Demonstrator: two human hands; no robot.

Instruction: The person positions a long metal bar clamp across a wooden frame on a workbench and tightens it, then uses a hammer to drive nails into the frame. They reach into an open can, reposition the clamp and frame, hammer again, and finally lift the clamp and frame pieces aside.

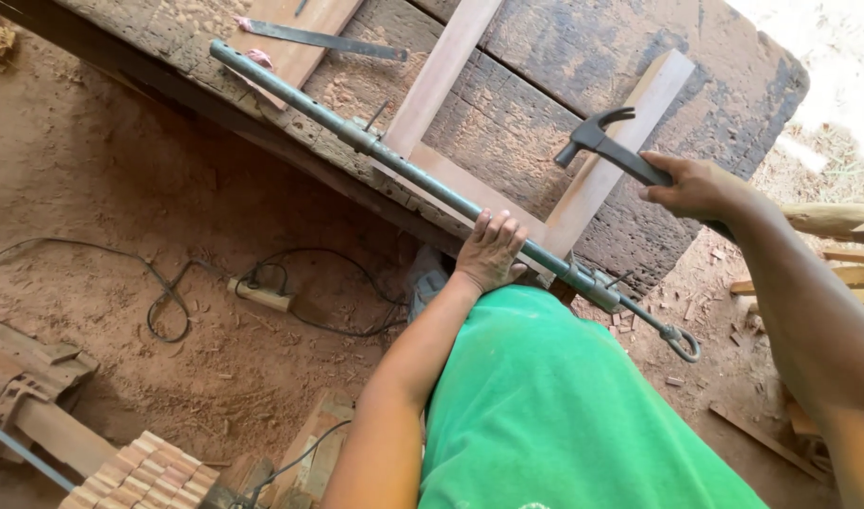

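Observation:
My left hand [489, 251] lies flat on the near rail of a pale wooden frame [601, 174], its fingers resting over a long grey metal bar clamp [422, 179] that runs along that rail. My right hand [698, 186] grips the dark handle of a claw hammer [597, 138], held raised above the frame's right upright with the claw pointing up and left. The frame lies on a dark, weathered wooden workbench [545, 57]. My green shirt fills the bottom middle.
A flat metal blade [323, 39] rests on a board at the bench's far side. On the reddish dirt floor lie a black cable with a plug block [262, 295], stacked wooden sticks [144, 471] at bottom left, and timber offcuts [851, 221] at right.

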